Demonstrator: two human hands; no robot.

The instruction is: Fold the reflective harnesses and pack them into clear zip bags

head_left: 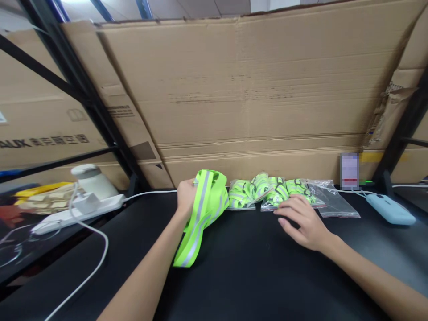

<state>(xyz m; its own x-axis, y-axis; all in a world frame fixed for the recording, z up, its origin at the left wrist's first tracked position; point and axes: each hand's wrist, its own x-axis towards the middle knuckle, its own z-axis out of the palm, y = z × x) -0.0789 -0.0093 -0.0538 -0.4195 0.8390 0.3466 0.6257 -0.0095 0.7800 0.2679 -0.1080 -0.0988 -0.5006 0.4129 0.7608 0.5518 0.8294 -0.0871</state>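
1. The left hand (pixel 186 194) pinches a neon reflective strap (pixel 203 209) above the desk (pixel 254 267).
2. The right hand (pixel 302 220), fingers spread, rests flat by bagged straps (pixel 267 191), perhaps touching one.

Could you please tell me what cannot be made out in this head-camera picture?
- Upright card by the cardboard: blurred, unreadable.
- Left hand: fingertips hidden behind the green reflective strap it holds.
- Bagged straps: count unclear, bags overlap; right hand covers one edge.
- Box print at left: too blurred to read.
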